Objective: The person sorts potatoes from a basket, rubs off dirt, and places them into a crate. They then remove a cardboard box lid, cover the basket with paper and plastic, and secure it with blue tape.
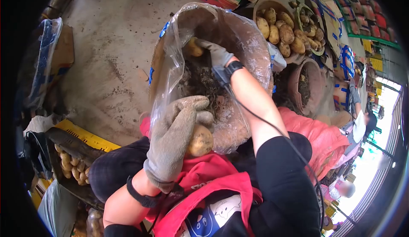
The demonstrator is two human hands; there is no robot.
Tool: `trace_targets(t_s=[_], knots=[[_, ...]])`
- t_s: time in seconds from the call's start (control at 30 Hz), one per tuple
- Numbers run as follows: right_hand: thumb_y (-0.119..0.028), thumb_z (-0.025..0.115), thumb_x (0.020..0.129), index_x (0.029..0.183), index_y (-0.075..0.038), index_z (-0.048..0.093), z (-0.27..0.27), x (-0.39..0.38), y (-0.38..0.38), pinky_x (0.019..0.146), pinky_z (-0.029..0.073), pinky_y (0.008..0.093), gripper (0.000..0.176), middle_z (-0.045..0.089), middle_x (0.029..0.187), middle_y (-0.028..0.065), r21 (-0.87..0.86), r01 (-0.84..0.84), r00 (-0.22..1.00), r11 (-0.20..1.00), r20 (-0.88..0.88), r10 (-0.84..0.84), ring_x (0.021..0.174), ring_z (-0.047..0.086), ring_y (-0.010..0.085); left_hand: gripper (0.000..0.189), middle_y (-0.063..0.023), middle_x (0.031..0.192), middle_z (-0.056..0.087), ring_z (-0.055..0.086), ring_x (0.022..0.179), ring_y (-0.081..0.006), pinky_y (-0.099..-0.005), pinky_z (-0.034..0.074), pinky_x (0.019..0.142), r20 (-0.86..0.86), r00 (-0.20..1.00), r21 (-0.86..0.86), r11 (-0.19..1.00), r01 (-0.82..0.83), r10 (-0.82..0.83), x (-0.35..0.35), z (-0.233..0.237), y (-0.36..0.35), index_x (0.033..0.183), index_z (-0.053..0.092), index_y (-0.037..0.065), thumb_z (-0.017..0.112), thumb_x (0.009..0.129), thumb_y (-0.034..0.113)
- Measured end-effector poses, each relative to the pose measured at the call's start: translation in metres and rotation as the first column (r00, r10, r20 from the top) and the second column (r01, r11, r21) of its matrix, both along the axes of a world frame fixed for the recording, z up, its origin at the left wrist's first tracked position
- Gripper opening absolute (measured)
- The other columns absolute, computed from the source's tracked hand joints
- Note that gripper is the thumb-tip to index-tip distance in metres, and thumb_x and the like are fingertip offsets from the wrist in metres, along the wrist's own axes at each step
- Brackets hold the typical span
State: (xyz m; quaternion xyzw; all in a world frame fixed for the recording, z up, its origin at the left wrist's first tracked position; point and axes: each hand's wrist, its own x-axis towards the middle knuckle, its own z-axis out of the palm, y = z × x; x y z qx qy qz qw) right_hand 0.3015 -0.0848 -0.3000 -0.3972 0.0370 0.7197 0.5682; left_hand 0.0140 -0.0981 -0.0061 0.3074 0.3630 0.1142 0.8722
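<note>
The left hand (177,145), in a thick grey glove, is clenched around a large potato (200,141). The potato sits under the curled fingers and against the palm, just outside the mouth of the plastic bag (238,28). The right hand (217,58), also gloved, reaches deep into this bag. Its fingertips pinch a smaller potato (194,47) that lies at the far side of the fingers, close to the bag's wall. Below the right fingers, the bottom of the bag is covered with dark soil and roots (200,83).

A thin black cable (264,120) runs from the right wrist along the forearm. Beyond the right fingers, outside the bag, stands a basket of potatoes (279,28). Behind the left wrist there is a yellow crate (85,137).

The smaller potato is held only at the fingertips, so I think it can slip from the thick glove and fall back into the soil. The cable can also catch on the bag's edge. The thin plastic may tear if the forearm presses on it.
</note>
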Motion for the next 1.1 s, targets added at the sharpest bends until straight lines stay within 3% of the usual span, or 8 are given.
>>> trace_targets(t_s=[0.23,0.4,0.47,0.73,0.8,0.93,1.07,1.1], knots=[[-0.046,0.050,0.104,0.141,-0.005,0.053,0.182,-0.003,-0.073,0.081,0.062,0.0362,0.055,0.067,0.125,0.0158,0.139,-0.429,0.897,0.893,0.181,0.403,0.096,0.072,0.0257,0.041,-0.0082,0.105,0.066,0.064,0.091,-0.0146,-0.0286,0.054,0.081,0.100,0.995,0.072,0.997,-0.001,-0.007,-0.009,0.003,-0.041,0.134,0.053,-0.001,0.055,0.106,0.027],[-0.037,0.053,0.104,0.145,-0.004,0.051,0.293,-0.067,-0.127,0.099,0.053,0.0354,0.053,0.061,0.137,0.0110,0.221,-0.453,0.732,0.864,0.646,0.219,0.121,0.060,0.0198,0.047,-0.0062,0.119,0.063,0.062,0.099,-0.0132,-0.0289,0.055,0.085,0.294,0.951,0.139,0.988,0.062,-0.101,-0.011,0.004,-0.055,0.143,0.047,0.002,0.060,0.104,0.024],[-0.032,0.055,0.103,0.143,-0.003,0.053,0.309,-0.077,-0.153,0.102,0.050,0.0367,0.049,0.060,0.139,0.0099,0.261,-0.542,0.595,0.799,0.790,0.145,0.129,0.055,0.0197,0.047,-0.0071,0.127,0.061,0.063,0.107,-0.0155,-0.0322,0.056,0.088,0.300,0.946,0.098,0.991,0.095,-0.120,-0.015,-0.006,-0.063,0.143,0.047,0.003,0.060,0.103,0.024],[-0.019,0.063,0.101,0.130,-0.001,0.062,0.315,-0.109,-0.229,0.093,0.055,0.0313,0.034,0.067,0.118,0.0093,0.133,-0.082,0.509,0.988,0.858,-0.073,0.105,0.065,0.0149,0.045,-0.0125,0.120,0.067,0.070,0.101,-0.0202,-0.0341,0.061,0.079,0.371,0.882,0.284,0.940,0.190,-0.290,-0.028,0.002,-0.081,0.133,0.056,-0.004,0.063,0.097,0.023],[-0.025,0.068,0.100,0.129,-0.001,0.063,0.316,-0.122,-0.229,0.089,0.054,0.0263,0.039,0.068,0.115,0.0077,0.005,-0.056,0.475,0.998,0.880,0.022,0.102,0.065,0.0104,0.048,-0.0126,0.131,0.061,0.062,0.119,-0.0214,-0.0364,0.053,0.099,0.326,0.895,0.318,0.927,0.200,-0.305,-0.028,-0.007,-0.078,0.144,0.047,0.000,0.060,0.101,0.019],[-0.030,0.078,0.090,0.118,0.000,0.068,0.295,-0.143,-0.225,0.086,0.055,0.0307,0.042,0.074,0.103,0.0077,0.263,-0.151,-0.013,0.953,0.963,-0.268,0.091,0.068,0.0151,0.047,-0.0122,0.132,0.061,0.060,0.122,-0.0211,-0.0364,0.052,0.101,0.333,0.878,0.423,0.887,0.187,-0.344,-0.022,-0.017,-0.080,0.143,0.048,0.000,0.059,0.101,0.019],[-0.022,0.073,0.094,0.107,-0.002,0.071,0.283,-0.120,-0.214,0.077,0.056,0.0276,0.024,0.074,0.092,0.0055,0.223,0.003,0.373,0.975,0.904,-0.208,0.084,0.069,0.0113,0.045,-0.0112,0.130,0.061,0.063,0.116,-0.0204,-0.0370,0.054,0.098,0.245,0.919,0.281,0.930,0.238,-0.309,-0.020,-0.019,-0.077,0.139,0.051,-0.001,0.063,0.100,0.019],[-0.020,0.070,0.097,0.105,-0.002,0.071,0.284,-0.119,-0.214,0.069,0.055,0.0248,0.020,0.073,0.090,0.0054,0.218,0.023,0.392,0.976,0.896,-0.210,0.079,0.068,0.0086,0.048,-0.0118,0.124,0.064,0.065,0.109,-0.0223,-0.0385,0.055,0.092,0.205,0.908,0.848,0.529,0.021,-0.365,-0.017,-0.026,-0.073,0.135,0.054,-0.001,0.070,0.095,0.021]])
